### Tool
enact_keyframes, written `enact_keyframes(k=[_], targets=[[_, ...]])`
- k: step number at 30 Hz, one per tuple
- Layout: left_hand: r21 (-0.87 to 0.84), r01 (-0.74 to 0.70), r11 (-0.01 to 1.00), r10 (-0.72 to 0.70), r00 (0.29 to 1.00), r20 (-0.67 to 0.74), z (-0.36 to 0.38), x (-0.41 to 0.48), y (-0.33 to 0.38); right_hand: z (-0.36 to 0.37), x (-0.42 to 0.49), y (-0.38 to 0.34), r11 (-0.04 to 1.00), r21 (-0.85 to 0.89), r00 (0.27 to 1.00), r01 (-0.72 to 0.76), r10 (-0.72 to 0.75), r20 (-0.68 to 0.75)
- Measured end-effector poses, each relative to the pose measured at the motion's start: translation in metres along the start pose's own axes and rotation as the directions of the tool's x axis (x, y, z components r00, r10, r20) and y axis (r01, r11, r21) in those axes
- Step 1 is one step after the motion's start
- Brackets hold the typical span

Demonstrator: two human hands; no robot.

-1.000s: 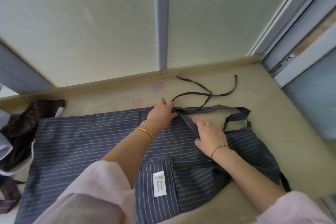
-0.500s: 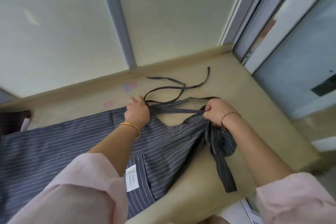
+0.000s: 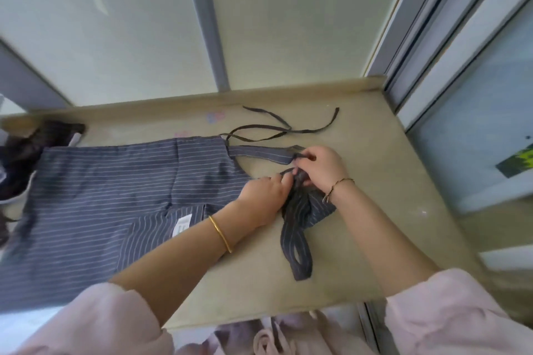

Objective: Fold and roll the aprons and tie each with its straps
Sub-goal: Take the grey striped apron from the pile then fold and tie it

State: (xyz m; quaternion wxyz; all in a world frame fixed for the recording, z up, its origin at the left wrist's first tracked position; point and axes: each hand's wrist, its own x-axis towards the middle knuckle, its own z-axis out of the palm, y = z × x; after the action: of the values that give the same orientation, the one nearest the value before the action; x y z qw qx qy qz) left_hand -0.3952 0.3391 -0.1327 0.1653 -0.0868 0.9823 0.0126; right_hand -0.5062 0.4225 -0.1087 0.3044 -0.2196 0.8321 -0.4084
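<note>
**Both hands meet at the gathered bib**

We see the left hand (image 3: 264, 196) off the top hem, where it rested half a second ago, and now beside the right hand (image 3: 320, 170). Its curled fingers grip the bunched bib (image 3: 300, 204). The right hand pinches the end of the wide band (image 3: 259, 153) between thumb and forefinger. The striped apron (image 3: 115, 187) lies spread on the table (image 3: 375, 225), its thin straps (image 3: 274, 130) loose near the far edge. We cannot make out the left fingertips, which are buried in cloth. A sleeve (image 3: 101, 320) cuts off the apron's near edge.
</note>
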Motion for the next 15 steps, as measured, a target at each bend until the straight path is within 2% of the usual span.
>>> enact_keyframes(k=[3,5,8,12,14,15], targets=[[-0.158,0.089,0.983,-0.08,0.995,0.066,-0.007,-0.002,-0.014,-0.01,-0.021,-0.009,0.949,0.316,0.993,-0.027,-0.012,0.12],[-0.277,0.145,0.95,-0.116,0.986,0.117,-0.015,0.001,-0.025,-0.012,-0.029,-0.012,0.939,0.335,0.972,-0.073,-0.008,0.235],[-0.409,0.276,0.87,-0.227,0.96,0.164,-0.031,0.003,-0.035,-0.019,-0.036,-0.009,0.999,0.046,0.942,-0.024,0.007,0.334],[-0.515,0.4,0.758,-0.381,0.913,0.148,-0.047,-0.003,-0.06,-0.036,-0.037,-0.007,0.966,-0.236,0.882,0.107,0.017,0.47],[-0.589,0.428,0.685,-0.448,0.886,0.122,-0.053,-0.012,-0.077,-0.046,-0.028,-0.001,0.879,-0.448,0.887,0.161,0.071,0.457],[-0.651,0.449,0.612,-0.495,0.86,0.128,-0.055,-0.017,-0.085,-0.049,-0.02,0.004,0.785,-0.597,0.916,0.164,0.103,0.387]])
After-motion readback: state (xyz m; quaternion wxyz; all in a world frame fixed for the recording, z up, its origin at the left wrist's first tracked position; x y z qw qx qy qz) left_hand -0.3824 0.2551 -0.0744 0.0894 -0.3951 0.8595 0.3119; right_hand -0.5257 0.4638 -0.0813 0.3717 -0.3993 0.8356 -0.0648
